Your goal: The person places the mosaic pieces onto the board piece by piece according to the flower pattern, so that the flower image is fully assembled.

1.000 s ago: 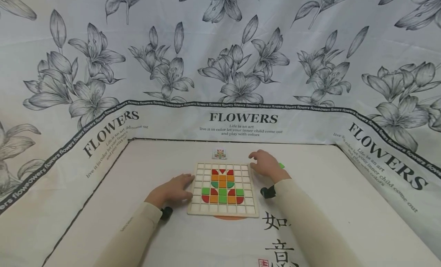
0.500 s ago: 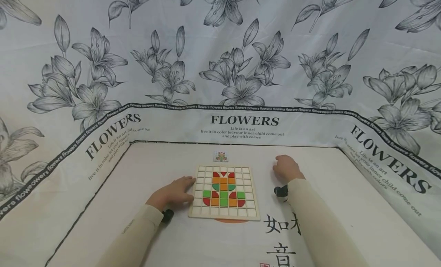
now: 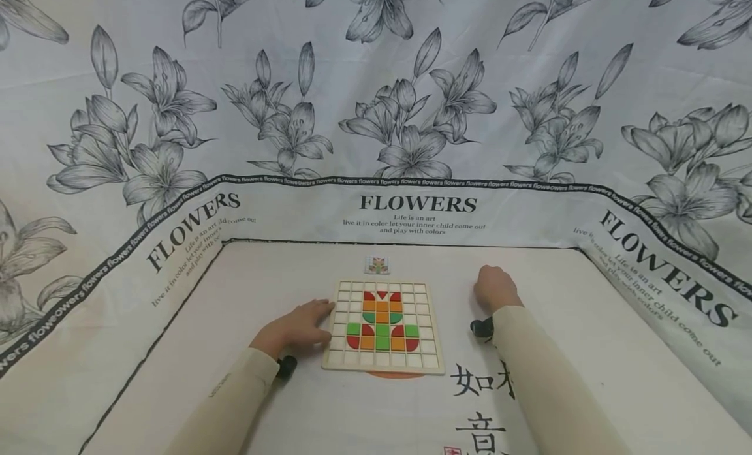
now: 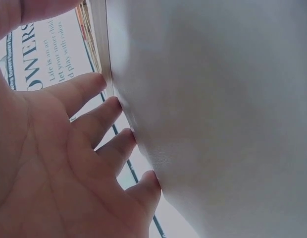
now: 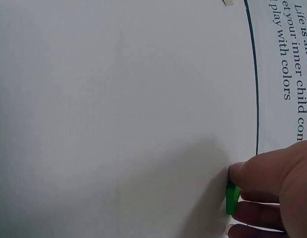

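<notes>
A square wooden grid board (image 3: 437,331) lies on the table, bearing red, orange and green tiles in a flower-like pattern among white squares. Along its left side rests my left hand (image 3: 294,328), fingers spread. In the left wrist view the fingertips touch or nearly touch the board's edge (image 4: 100,44). My right hand (image 3: 496,288) is out on the table to the right of the board. Its thumb and fingers pinch a small green tile (image 5: 233,199) at the table surface, as the right wrist view shows; from the head view that tile is hidden behind the hand.
Just beyond the board lies a small pattern card (image 3: 377,265). An orange shape (image 3: 396,375) shows at the board's near edge. Black brush characters (image 3: 472,381) mark the white tabletop. A flower-printed cloth (image 3: 417,230) rises around the far side and both flanks.
My right hand has moved right, away from the board's upper right corner, to the green piece that showed beside it earlier, and pinches it. The left hand keeps its place.
</notes>
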{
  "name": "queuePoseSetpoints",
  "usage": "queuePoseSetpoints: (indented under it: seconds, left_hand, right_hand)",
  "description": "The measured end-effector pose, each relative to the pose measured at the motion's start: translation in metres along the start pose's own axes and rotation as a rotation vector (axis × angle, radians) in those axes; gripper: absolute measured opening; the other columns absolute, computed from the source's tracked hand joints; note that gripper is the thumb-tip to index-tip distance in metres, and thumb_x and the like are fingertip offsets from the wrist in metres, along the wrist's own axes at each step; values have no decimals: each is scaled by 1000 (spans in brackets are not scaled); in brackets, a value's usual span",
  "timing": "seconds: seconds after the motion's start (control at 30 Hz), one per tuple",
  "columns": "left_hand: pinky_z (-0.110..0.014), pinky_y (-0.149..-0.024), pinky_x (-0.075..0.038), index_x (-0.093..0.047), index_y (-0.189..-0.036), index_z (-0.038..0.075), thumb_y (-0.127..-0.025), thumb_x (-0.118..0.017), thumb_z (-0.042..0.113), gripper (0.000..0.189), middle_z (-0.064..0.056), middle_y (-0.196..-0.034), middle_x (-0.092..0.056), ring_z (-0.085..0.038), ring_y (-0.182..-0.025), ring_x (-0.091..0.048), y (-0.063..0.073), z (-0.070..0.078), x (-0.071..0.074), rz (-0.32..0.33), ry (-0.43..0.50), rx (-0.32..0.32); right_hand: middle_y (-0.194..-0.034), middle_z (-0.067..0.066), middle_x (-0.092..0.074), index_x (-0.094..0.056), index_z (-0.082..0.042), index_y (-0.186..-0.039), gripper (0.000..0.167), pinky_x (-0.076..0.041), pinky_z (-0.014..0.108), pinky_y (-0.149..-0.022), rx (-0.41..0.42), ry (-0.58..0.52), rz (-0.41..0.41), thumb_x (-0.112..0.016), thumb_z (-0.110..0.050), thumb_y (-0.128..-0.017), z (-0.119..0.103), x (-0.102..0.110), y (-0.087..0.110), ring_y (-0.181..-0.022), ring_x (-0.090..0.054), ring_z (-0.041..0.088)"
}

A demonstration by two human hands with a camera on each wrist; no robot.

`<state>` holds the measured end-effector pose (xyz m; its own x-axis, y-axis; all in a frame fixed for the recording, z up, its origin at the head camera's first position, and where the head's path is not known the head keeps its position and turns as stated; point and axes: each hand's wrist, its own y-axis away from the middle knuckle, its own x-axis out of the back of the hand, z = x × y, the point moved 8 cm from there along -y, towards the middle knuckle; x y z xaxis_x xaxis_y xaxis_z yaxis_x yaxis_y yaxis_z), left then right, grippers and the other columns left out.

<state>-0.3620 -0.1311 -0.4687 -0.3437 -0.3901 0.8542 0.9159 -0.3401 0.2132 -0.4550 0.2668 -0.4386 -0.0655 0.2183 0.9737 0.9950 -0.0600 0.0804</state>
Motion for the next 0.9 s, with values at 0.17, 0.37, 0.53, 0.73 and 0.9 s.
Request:
queuePoseSetpoints:
  seconds: [0.17,0.37,0.53,0.73,0.9]
  left_hand:
    - [-52,-121,-22,-35,-151,13,-80,-59,28,77,-7,-159,-31,-29,-149,-23,-2,-1,0,6,-4,-3]
    - [-52,-121,-24,-35,-151,14,-80,-59,28,77,-6,-159,-30,-29,-149,-23,-2,-2,-1,2,-6,12]
    - [-52,-121,-23,-34,-151,13,-80,-60,28,77,-7,-159,-30,-30,-149,-23,-1,-1,-1,-7,-3,11]
    - [-51,-121,-23,-34,-152,15,-80,-59,28,77,-6,-159,-30,-29,-149,-23,-2,-2,-2,-5,-7,16]
    - [-52,-121,-24,-34,-152,14,-79,-60,28,78,-7,-159,-30,-30,-148,-23,-3,-3,-3,-2,-12,15]
  right_hand:
    - [-87,21,-66,-62,9,-96,22,-56,45,-71,0,-14,21,-50,-9,-94,3,3,0,-75,-64,29]
    - [-89,20,-68,-65,7,-94,19,-54,42,-69,-1,-105,8,-56,-7,-86,0,4,12,-75,-61,28]
    - [-117,24,-64,-62,7,-117,36,-52,52,-90,47,-135,16,-62,-12,-86,-8,4,18,-101,-60,34]
    - [-112,18,-61,-65,1,-116,40,-51,48,-92,147,-124,23,-69,-16,-80,-30,8,32,-99,-57,31]
    - [-105,12,-62,-67,-4,-112,38,-52,42,-82,252,-135,16,-71,-17,-77,-53,11,51,-92,-56,25]
